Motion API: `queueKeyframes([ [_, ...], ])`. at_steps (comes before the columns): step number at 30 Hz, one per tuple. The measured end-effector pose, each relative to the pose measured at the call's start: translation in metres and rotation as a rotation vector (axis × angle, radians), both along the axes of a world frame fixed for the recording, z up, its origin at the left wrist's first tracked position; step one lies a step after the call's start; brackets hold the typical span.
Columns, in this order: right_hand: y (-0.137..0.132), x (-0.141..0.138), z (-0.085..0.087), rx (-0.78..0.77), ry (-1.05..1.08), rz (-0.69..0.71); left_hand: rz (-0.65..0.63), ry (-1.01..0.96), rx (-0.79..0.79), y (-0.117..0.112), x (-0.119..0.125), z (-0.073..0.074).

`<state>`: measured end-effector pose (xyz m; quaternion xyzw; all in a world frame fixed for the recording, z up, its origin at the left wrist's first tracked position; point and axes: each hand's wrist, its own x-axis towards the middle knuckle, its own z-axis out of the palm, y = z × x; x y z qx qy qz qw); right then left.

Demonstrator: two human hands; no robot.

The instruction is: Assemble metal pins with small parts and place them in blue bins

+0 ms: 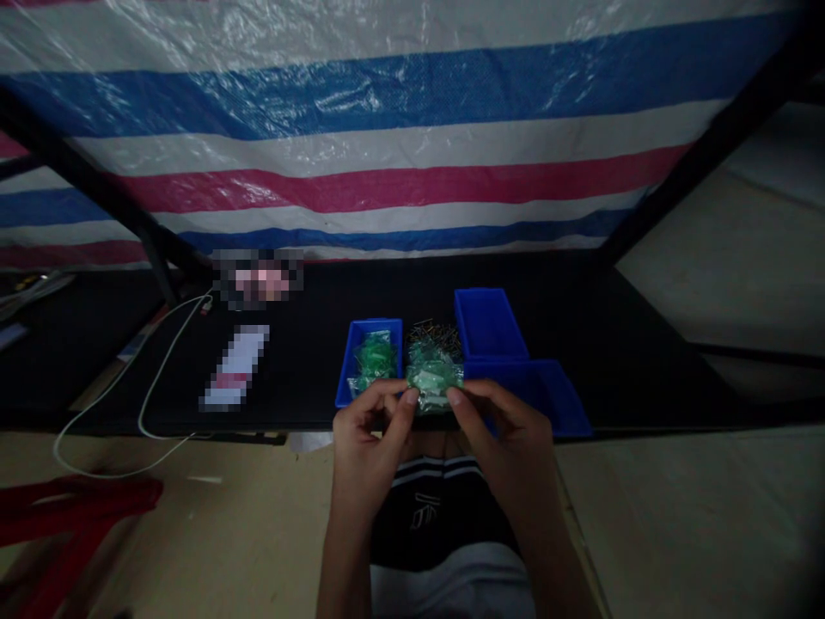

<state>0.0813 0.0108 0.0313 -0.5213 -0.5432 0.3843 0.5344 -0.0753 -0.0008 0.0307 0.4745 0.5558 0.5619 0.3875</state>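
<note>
Green-tinted packet [430,380] pinched from both sides

At lower centre, the left hand [366,437] and right hand [509,430] each grip the packet between thumb and fingers. Loose metal pins [436,334] lie just above it in the frame; a blue bin [344,376] of green packets [376,354] sits left, two blue trays [490,323] right, on the black desk [619,344].

Pixelation blurs a pale object [235,368] and a pinkish object [262,280]. The right hand [509,419] partly covers a blue bin [555,397]. The left edge cuts off a red frame [96,504].
</note>
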Motion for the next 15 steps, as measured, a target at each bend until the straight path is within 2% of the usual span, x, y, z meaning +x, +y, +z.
queueKeyframes([
  [4, 0.003, 0.0, -0.001, 0.08, -0.017, -0.024, 0.051, -0.091, -0.002, 0.0, 0.008, 0.001],
  [7, 0.002, -0.003, -0.004, 0.002, 0.093, -0.029, 0.031, -0.129, 0.01, -0.001, 0.012, 0.006],
  [11, -0.001, -0.008, -0.007, -0.051, 0.22, -0.096, 0.049, -0.068, 0.044, 0.0, 0.011, 0.011],
  [15, 0.0, -0.012, -0.009, -0.022, 0.256, -0.094, -0.029, -0.062, 0.072, 0.002, 0.01, 0.008],
])
